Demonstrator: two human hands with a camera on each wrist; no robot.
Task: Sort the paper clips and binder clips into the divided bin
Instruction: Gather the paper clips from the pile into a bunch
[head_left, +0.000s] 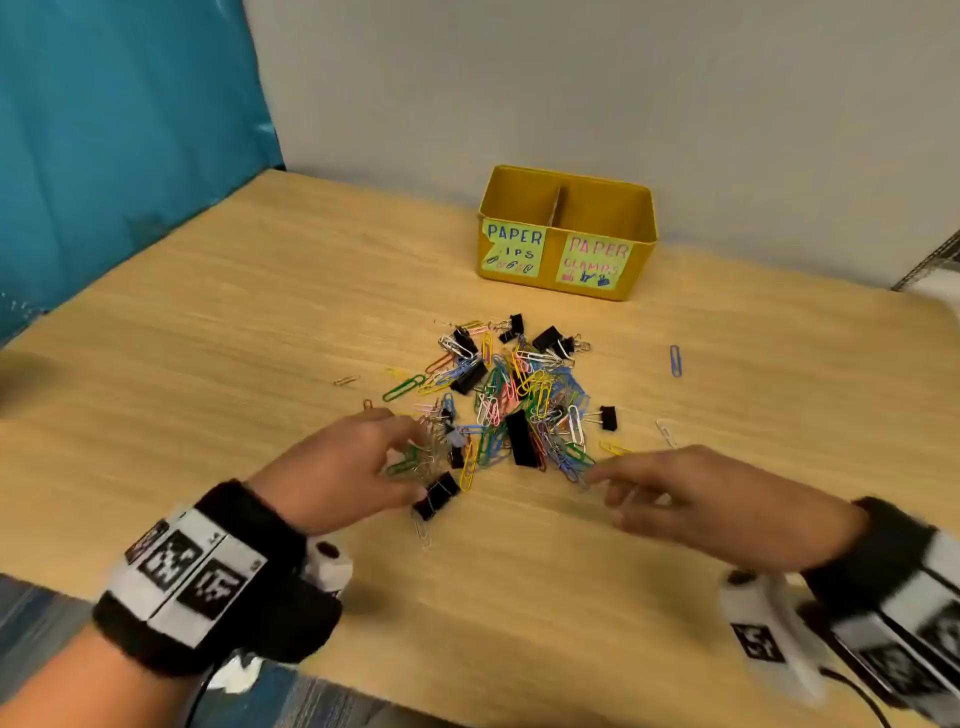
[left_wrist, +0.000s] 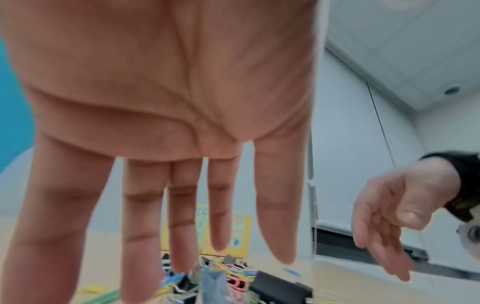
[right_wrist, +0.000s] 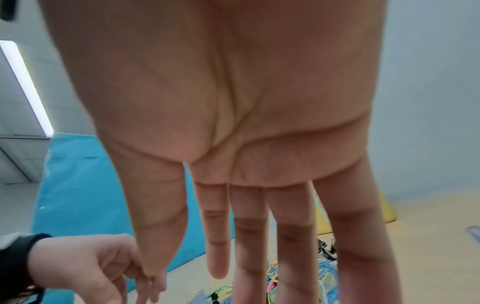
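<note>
A mixed pile (head_left: 509, 395) of coloured paper clips and black binder clips lies mid-table. Behind it stands the yellow divided bin (head_left: 566, 283); its left half is labelled for paper clips and its right half for paper clamps. My left hand (head_left: 415, 457) hovers over the pile's near-left edge with straight fingers (left_wrist: 182, 226), and a black binder clip (head_left: 436, 496) lies by its thumb. Reaching toward the pile's near-right edge, my right hand (head_left: 605, 493) has its fingers (right_wrist: 259, 236) extended and holds nothing. A long black binder clip (head_left: 522, 436) lies between the hands.
Stray clips lie apart from the pile: a blue one (head_left: 675, 360), a white one (head_left: 666, 432) and a silver one (head_left: 346, 380). A teal curtain (head_left: 104, 156) hangs at the left. The wall runs behind the bin, and the table's near edge is under my wrists.
</note>
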